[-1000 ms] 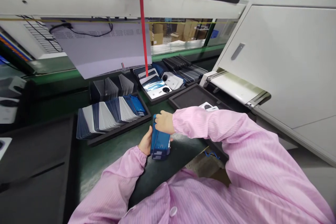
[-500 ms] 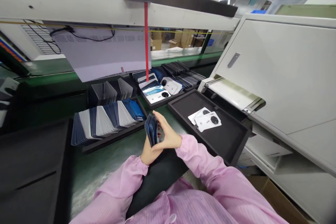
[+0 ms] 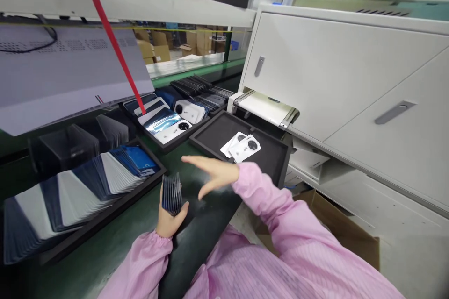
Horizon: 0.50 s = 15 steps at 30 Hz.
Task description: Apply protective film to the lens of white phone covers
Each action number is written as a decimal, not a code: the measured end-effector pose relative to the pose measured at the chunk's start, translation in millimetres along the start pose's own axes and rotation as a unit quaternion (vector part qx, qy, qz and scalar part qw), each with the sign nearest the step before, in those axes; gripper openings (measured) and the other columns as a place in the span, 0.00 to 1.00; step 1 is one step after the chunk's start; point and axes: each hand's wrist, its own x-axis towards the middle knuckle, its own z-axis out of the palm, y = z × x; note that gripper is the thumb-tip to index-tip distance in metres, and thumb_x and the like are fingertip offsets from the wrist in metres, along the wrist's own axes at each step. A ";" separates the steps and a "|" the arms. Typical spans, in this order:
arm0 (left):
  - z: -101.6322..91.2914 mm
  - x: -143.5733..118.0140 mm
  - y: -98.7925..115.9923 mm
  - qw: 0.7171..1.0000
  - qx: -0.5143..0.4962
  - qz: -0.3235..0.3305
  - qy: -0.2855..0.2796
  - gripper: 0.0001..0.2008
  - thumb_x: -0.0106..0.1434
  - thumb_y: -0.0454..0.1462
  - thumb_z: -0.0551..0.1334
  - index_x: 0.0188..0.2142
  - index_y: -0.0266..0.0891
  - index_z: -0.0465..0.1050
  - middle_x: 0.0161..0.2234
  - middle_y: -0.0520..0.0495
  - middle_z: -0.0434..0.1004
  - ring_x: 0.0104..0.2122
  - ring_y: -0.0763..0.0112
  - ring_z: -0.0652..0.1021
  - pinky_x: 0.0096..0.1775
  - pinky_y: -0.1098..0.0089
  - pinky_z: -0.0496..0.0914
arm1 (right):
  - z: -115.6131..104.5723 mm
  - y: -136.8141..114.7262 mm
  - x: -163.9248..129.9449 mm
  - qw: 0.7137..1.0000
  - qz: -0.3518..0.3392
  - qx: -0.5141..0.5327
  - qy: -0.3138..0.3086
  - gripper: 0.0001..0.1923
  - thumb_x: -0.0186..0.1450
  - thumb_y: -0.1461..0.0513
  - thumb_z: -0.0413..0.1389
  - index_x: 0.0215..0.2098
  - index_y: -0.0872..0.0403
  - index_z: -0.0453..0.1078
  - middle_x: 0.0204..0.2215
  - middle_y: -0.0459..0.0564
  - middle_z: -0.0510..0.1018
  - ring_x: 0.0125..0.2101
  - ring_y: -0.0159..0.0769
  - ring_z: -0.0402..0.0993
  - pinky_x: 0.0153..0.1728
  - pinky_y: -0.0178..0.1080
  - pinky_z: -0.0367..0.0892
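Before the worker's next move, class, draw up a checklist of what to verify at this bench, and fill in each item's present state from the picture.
1. Left hand grips the stack of dark blue panels upright: ok.
2. Right hand is open and holds nothing: ok.
3. Right hand is apart from the stack: ok.
4. Black tray beyond the right hand has bare floor beside its white panels: ok.
5. Long tray on the left has a free slot: cannot tell, its rows look packed.
6. Stack's edges are squared up: cannot tell, they look slightly fanned.
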 end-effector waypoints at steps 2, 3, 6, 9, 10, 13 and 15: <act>-2.4 -0.3 -5.2 1.000 0.007 0.005 0.006 0.23 0.55 0.42 0.65 0.50 0.39 0.67 0.49 0.38 0.70 0.52 0.51 0.73 0.58 0.45 0.60 | -42.6 35.4 -22.5 0.975 0.135 -0.152 -0.093 0.46 0.61 0.56 0.60 0.68 0.54 0.38 0.65 0.60 0.53 0.65 0.40 0.50 0.64 0.42 0.49; -3.3 0.0 -7.4 1.000 0.001 0.005 0.010 0.22 0.56 0.43 0.64 0.49 0.39 0.66 0.48 0.38 0.71 0.50 0.52 0.74 0.57 0.45 0.61 | -61.6 55.3 -33.7 0.934 0.225 -0.233 -0.154 0.47 0.61 0.58 0.60 0.68 0.54 0.36 0.66 0.60 0.53 0.65 0.41 0.49 0.63 0.43 0.49; -4.4 2.3 -10.8 1.000 -0.013 0.009 0.016 0.20 0.57 0.42 0.63 0.49 0.40 0.66 0.47 0.39 0.71 0.49 0.54 0.74 0.56 0.47 0.64 | -96.7 108.0 -59.6 0.886 0.290 -0.278 -0.231 0.63 0.42 0.64 0.71 0.68 0.59 0.40 0.64 0.68 0.55 0.65 0.60 0.47 0.60 0.54 0.50; -4.0 4.0 -11.2 1.000 -0.010 0.016 0.007 0.21 0.57 0.42 0.63 0.49 0.40 0.66 0.48 0.39 0.71 0.49 0.55 0.74 0.56 0.48 0.64 | -97.4 135.9 -69.3 0.860 0.293 -0.290 -0.302 0.67 0.34 0.66 0.73 0.67 0.58 0.44 0.64 0.66 0.55 0.64 0.63 0.47 0.59 0.54 0.52; -3.9 4.2 -11.2 1.000 -0.007 0.016 0.004 0.21 0.57 0.42 0.63 0.49 0.40 0.66 0.48 0.38 0.71 0.49 0.55 0.74 0.56 0.47 0.63 | -93.7 140.1 -69.7 0.854 0.288 -0.294 -0.318 0.66 0.34 0.65 0.73 0.66 0.58 0.46 0.63 0.66 0.56 0.63 0.62 0.49 0.58 0.52 0.54; -4.0 4.4 -11.0 1.000 -0.002 0.012 0.005 0.20 0.57 0.43 0.64 0.48 0.39 0.68 0.48 0.38 0.71 0.51 0.54 0.73 0.58 0.46 0.61 | -84.0 145.0 -68.0 0.843 0.277 -0.310 -0.341 0.60 0.37 0.63 0.72 0.63 0.62 0.52 0.59 0.66 0.61 0.58 0.56 0.59 0.55 0.46 0.58; -4.5 4.6 -11.1 1.000 -0.016 0.002 0.012 0.20 0.57 0.44 0.63 0.47 0.39 0.68 0.48 0.38 0.72 0.50 0.54 0.73 0.58 0.47 0.61 | -82.6 146.4 -67.3 0.836 0.279 -0.325 -0.344 0.55 0.38 0.61 0.72 0.60 0.62 0.55 0.54 0.64 0.65 0.53 0.54 0.64 0.52 0.46 0.59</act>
